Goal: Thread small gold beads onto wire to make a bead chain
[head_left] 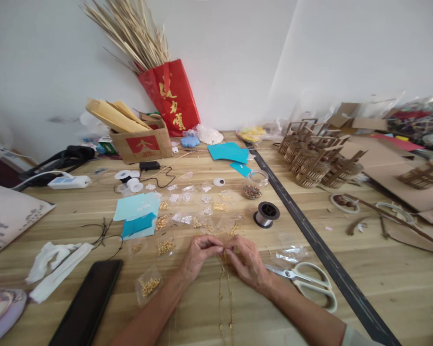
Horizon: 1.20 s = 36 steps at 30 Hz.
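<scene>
My left hand (pixel 199 255) and my right hand (pixel 248 262) meet at the middle of the wooden table (pixel 364 259), fingertips pinched together on the top end of a thin gold bead strand (pixel 225 293). The strand runs from my fingers down toward the near edge. Several small clear bags of gold beads (pixel 165 247) lie just beyond and left of my hands. A spool of clear thread (pixel 266 214) stands beyond my right hand.
White-handled scissors (pixel 306 281) lie right of my right wrist. A black phone (pixel 88 302) lies at the near left. Blue paper (pixel 137 215), a bead jar (pixel 253 191), a cardboard box (pixel 139 139), a red bag (pixel 171 96) and wooden lattice models (pixel 317 158) sit farther back.
</scene>
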Available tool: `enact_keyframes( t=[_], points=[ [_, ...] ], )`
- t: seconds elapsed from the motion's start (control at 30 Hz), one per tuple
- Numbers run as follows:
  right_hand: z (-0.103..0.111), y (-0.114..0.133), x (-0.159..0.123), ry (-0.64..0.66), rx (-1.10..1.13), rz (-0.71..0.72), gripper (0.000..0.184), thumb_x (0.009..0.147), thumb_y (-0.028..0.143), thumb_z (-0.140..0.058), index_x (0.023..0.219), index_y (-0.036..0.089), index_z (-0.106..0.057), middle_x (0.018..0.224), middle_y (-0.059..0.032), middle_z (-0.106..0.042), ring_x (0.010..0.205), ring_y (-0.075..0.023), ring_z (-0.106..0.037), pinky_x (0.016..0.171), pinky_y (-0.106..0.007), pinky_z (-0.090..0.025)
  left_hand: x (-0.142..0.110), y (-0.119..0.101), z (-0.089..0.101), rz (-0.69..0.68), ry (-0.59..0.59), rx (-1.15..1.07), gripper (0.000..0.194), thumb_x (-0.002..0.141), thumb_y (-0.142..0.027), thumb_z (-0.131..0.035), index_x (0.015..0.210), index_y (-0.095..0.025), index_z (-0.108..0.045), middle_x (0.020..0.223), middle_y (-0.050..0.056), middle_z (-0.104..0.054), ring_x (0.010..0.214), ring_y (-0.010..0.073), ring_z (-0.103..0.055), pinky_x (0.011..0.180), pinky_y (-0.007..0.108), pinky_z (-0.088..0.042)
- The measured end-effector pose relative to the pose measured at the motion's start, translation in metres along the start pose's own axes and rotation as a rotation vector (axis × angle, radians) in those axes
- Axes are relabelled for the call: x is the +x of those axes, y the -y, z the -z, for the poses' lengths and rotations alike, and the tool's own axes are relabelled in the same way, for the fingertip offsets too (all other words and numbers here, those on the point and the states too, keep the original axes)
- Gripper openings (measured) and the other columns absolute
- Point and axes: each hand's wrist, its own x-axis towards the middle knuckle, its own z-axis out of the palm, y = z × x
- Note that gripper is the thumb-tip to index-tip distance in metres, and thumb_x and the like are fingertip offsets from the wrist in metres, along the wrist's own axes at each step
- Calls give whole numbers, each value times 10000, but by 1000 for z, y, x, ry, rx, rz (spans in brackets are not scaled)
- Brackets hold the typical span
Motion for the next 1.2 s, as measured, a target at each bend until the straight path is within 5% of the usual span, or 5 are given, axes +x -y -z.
enact_keyframes(
  t=[1.2],
  points=[
    [1, 0, 2, 6, 33, -27, 101, 927, 218, -494, 879, 200, -581, 743, -29, -614, 669, -146, -558, 618, -268, -442, -1, -2, 0, 33, -2, 60, 197, 542, -267, -821, 618, -136, -694, 575, 2, -663, 555, 116, -565, 598, 227, -439]
  ],
)
